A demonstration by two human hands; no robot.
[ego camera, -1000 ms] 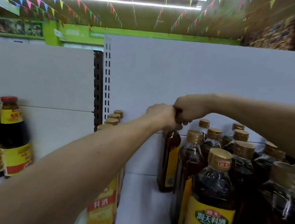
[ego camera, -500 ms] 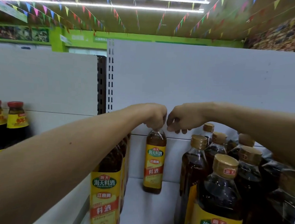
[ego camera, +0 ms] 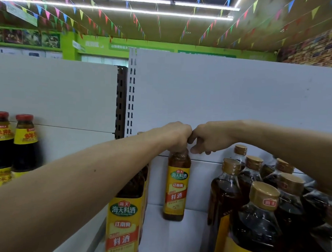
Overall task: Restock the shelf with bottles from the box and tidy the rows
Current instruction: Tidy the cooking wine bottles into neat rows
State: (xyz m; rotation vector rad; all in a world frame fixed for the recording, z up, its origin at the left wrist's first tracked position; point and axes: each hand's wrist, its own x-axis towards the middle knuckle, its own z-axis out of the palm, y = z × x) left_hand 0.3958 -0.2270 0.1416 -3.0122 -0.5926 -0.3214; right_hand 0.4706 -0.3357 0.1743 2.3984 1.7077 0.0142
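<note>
Long ceiling tube lights (ego camera: 117, 8) cast bright, even light from above, and the tubes themselves are blown out to white. The white back panel (ego camera: 229, 102) is flatly lit, and shadows on the shelf are faint. The upright bottle (ego camera: 176, 187) at the shelf's back edge is sharp, its label readable. The red-capped bottles (ego camera: 12, 147) at the left edge are smeared with blur. The large bottles (ego camera: 262, 215) at the right front corner show small glare spots and go soft. Wide-angle distortion swells the left forearm (ego camera: 73, 188) near the bottom left corner.

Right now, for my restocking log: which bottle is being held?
The slim yellow-labelled bottle standing alone at the back; the left grip holds its top. No other is held.
</note>
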